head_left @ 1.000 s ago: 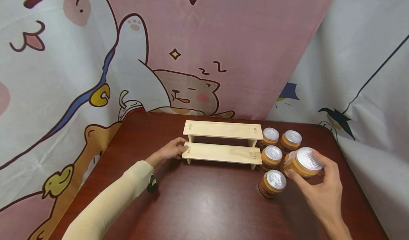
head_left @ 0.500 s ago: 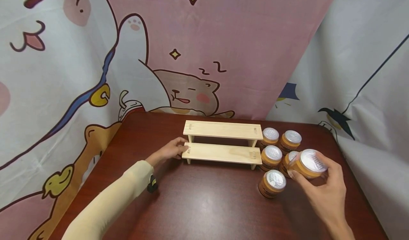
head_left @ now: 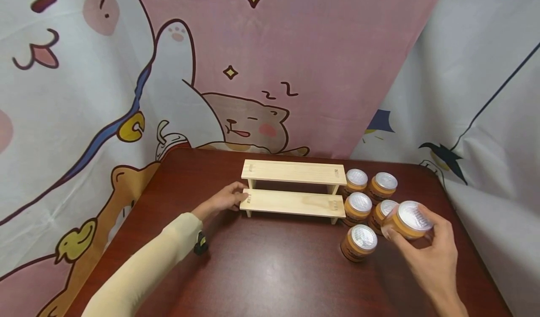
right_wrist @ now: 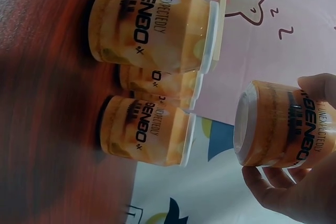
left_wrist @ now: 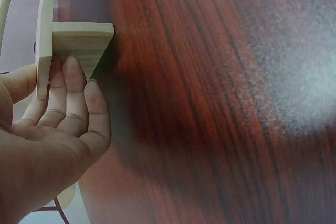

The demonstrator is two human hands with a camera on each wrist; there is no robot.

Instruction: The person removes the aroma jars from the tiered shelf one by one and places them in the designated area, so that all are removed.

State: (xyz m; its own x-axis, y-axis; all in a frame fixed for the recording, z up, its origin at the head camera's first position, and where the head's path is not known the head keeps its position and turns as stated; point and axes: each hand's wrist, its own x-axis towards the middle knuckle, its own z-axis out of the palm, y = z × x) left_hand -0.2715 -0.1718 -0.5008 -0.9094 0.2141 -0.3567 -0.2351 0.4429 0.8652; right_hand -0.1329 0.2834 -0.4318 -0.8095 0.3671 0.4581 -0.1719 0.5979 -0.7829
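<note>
A two-tier pale wooden shelf (head_left: pixel 293 188) stands at the middle of the dark red table (head_left: pixel 270 270). My left hand (head_left: pixel 240 196) rests with straight fingers (left_wrist: pixel 73 85) against the shelf's left end (left_wrist: pixel 79 40). To the right of the shelf, my right hand (head_left: pixel 408 226) grips an orange jar with a silver lid (head_left: pixel 412 216), held tilted above the table. In the right wrist view the held jar (right_wrist: pixel 278 124) sits between thumb and fingers (right_wrist: pixel 286 190). Several matching jars (head_left: pixel 359 206) stand clustered by the shelf's right end, also in the right wrist view (right_wrist: pixel 152 30).
One jar (head_left: pixel 359 241) stands apart, nearer to me than the cluster. A cartoon-printed curtain (head_left: pixel 253 64) hangs behind and around the table. The table's right edge (head_left: pixel 472 242) runs close to my right hand.
My right hand has carried the jar a little to the right and toward me. The left hand and the shelf have stayed put.
</note>
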